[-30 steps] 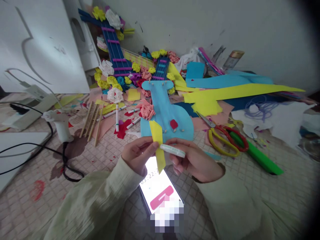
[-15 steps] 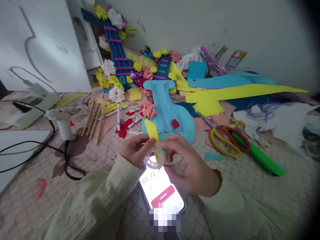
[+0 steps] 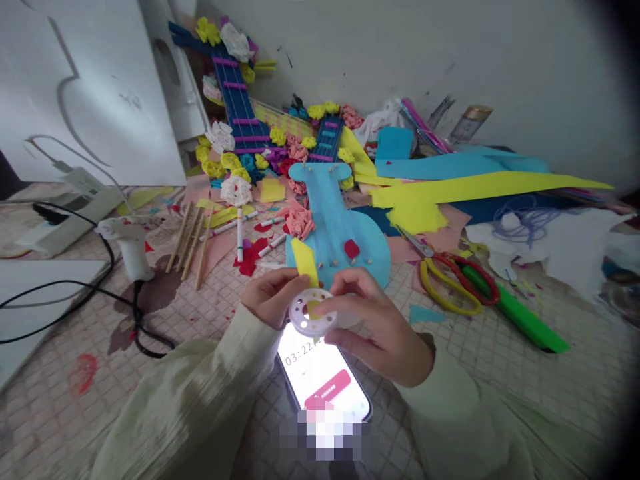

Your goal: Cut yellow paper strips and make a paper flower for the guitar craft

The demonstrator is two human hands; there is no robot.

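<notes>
My left hand (image 3: 273,297) is closed, pinching a yellow paper strip (image 3: 304,261) that points up and away from me. Just below the strip is a whitish ring-shaped disc with small star-like holes (image 3: 300,325), with something yellow showing through it. My right hand (image 3: 377,327) has its fingers curled round the right side of this disc, the index finger on its face. Beyond both hands lies a light-blue guitar-shaped cutout (image 3: 330,220) bearing a red patch (image 3: 352,249), small pegs and a crumpled pink paper flower (image 3: 299,223). A lit phone (image 3: 330,383) lies beneath the hands.
At right are scissors with red and yellow handles (image 3: 453,303) and a green cutter (image 3: 533,317). Wooden sticks (image 3: 187,240), markers (image 3: 240,233) and a white glue gun (image 3: 127,247) with cable lie left. A dark-blue decorated guitar (image 3: 235,110) and long yellow paper (image 3: 490,183) are behind.
The disc has tilted to face me more fully, and my right fingers have come down onto its right side. My left hand keeps its pinch on the yellow strip.
</notes>
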